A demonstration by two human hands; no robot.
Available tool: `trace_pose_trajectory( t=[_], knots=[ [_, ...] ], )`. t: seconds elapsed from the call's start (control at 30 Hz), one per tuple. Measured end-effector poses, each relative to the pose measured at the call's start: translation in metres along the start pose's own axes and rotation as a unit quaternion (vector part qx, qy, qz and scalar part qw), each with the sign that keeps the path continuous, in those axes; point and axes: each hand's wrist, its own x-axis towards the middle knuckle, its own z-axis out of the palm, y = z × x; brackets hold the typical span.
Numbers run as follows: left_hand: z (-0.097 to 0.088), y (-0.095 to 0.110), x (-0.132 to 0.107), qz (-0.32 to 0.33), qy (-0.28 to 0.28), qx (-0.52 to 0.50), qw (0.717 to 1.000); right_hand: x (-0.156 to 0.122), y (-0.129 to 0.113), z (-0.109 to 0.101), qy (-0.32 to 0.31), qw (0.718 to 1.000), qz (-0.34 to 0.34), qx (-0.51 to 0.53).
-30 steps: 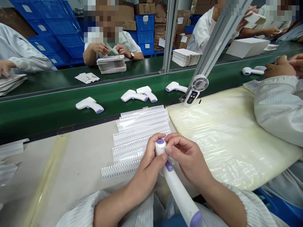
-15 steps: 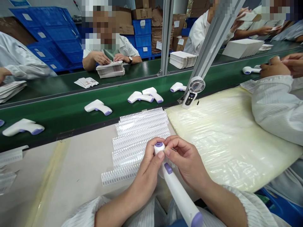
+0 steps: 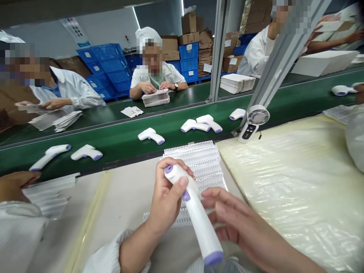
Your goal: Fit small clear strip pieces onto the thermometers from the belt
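My left hand (image 3: 167,199) is closed round the head of a white thermometer gun (image 3: 196,218) with purple tip, trigger and base; its handle points down toward me. My right hand (image 3: 230,218) hovers just right of the handle with fingers spread, holding nothing. Under both hands lie several strips of small white plastic parts (image 3: 199,159) on the beige bench.
A green conveyor belt (image 3: 119,138) carries several more thermometer guns (image 3: 150,135). A small white fan (image 3: 253,119) stands at the belt's edge beside a metal post. Yellowish plastic sheeting (image 3: 290,178) covers the bench at right. People in white coats work across the belt; another person's hand (image 3: 15,184) is at left.
My right hand has let go of the gun's tip and drawn back, open. My left hand lifted the gun slightly. The view swung up and left; belt guns moved right.
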Motion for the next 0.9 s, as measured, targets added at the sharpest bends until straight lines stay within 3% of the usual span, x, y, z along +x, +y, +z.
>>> trace_pose_trajectory(
  t=[0.1,0.17,0.23,0.3,0.37,0.43,0.53,0.67,0.77,0.9],
  knots=[
    [-0.008,0.001,0.008,0.047,0.064,0.056,0.995,-0.004,0.009,0.007,-0.069,0.995,0.066,-0.020],
    [-0.012,0.002,0.007,-0.004,0.077,0.071,0.995,-0.001,0.011,0.006,-0.039,0.997,0.039,-0.063],
    [-0.011,0.003,0.001,-0.108,0.057,0.052,0.991,0.005,0.011,0.002,0.022,0.987,-0.048,-0.151],
    [-0.008,0.005,-0.008,-0.210,-0.007,0.007,0.978,0.011,0.010,-0.003,0.076,0.947,-0.141,-0.278],
    [-0.007,0.006,-0.011,-0.274,-0.056,-0.030,0.960,0.015,0.010,-0.007,0.086,0.897,-0.207,-0.382],
    [-0.014,0.008,-0.001,-0.294,-0.036,-0.023,0.955,0.016,0.010,-0.008,0.086,0.862,-0.249,-0.432],
    [-0.050,0.016,0.044,-0.264,0.099,0.099,0.954,0.014,0.010,-0.009,0.130,0.842,-0.270,-0.448],
    [-0.124,0.028,0.121,-0.234,0.232,0.229,0.916,0.016,0.009,-0.013,0.168,0.835,-0.271,-0.448],
    [-0.165,0.027,0.154,-0.253,0.282,0.329,0.865,0.019,0.012,-0.016,0.148,0.823,-0.289,-0.466],
    [-0.188,0.024,0.165,-0.261,0.295,0.465,0.793,0.020,0.012,-0.019,0.183,0.794,-0.322,-0.482]
  ],
)
